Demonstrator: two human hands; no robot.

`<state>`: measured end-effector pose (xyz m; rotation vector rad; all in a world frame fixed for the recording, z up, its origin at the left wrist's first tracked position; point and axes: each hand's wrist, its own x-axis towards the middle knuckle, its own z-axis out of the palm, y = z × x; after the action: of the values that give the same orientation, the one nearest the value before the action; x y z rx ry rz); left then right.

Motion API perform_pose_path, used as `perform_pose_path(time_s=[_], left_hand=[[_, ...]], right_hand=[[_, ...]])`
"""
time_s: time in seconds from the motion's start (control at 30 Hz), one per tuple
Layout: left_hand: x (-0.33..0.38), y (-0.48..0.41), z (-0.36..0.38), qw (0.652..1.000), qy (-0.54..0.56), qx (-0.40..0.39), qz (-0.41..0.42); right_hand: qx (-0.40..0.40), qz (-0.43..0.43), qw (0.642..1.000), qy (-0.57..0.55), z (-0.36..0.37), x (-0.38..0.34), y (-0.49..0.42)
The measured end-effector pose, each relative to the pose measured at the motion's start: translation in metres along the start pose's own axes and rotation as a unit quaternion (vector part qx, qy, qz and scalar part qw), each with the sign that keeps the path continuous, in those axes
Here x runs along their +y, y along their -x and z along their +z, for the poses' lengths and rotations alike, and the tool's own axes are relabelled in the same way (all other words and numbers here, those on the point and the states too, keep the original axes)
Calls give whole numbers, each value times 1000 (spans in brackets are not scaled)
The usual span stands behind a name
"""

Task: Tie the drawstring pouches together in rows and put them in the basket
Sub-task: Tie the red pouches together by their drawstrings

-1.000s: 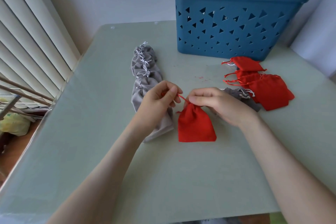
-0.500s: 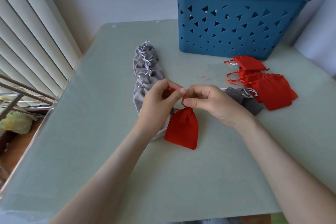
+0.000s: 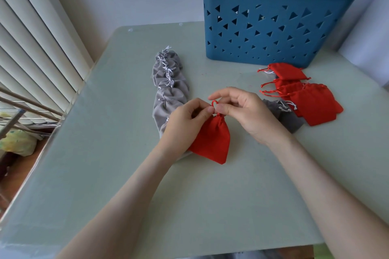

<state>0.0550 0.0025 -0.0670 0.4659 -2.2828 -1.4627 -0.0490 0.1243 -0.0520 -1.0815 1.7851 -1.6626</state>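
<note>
Red pouch (image 3: 211, 141) now tilted up, left hand (image 3: 185, 122) and right hand (image 3: 248, 111) both pinching its drawstring loop (image 3: 214, 103); blue basket (image 3: 273, 27) at tabletop's (image 3: 126, 174) far-right corner, contents hidden.

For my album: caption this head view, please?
Left hand and right hand pinch the drawstring of a red pouch beside grey pouches.

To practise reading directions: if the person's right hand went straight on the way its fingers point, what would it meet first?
Most likely the left hand, just across the red drawstring loop; beyond it lies the grey pouch row.
</note>
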Motion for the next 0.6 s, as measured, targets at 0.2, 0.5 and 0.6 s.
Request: perform_pose_path(time_s=[0.2, 0.5, 0.6], left_hand=[[-4, -2, -1, 1000, 7, -23, 0], [-1, 1, -1, 986, 140, -90, -3], [-2, 2, 0, 963, 233, -133, -30]], right_hand=[[28, -7, 999, 25, 2, 4, -1], [62, -54, 994, 78, 2, 6, -4], [45, -70, 994, 77, 1, 6, -3]])
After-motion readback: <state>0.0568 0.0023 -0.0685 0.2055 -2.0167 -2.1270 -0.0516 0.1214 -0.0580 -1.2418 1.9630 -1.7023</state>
